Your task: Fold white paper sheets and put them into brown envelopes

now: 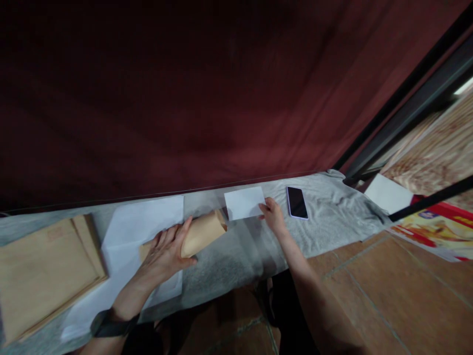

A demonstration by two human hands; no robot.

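My left hand (166,251), with a dark band at the wrist, grips a small brown paper envelope (202,232) from above. Its sides are squeezed so that it bulges, and its mouth gapes toward the right. Between the thumb and fingers of my right hand (272,214) is the right edge of a white sheet of paper (244,203). The sheet's left edge lies close to the envelope's mouth but outside it. Beneath my left hand, large white sheets (140,217) lie on a grey cloth (236,256).
A stack of large brown envelopes (48,271) lies at the far left. Right of my right hand rests a phone (297,202) with a dark screen. A dark red curtain (221,98) hangs behind. Black bars and a red and yellow box (436,227) stand at the right, above floor tiles (373,281).
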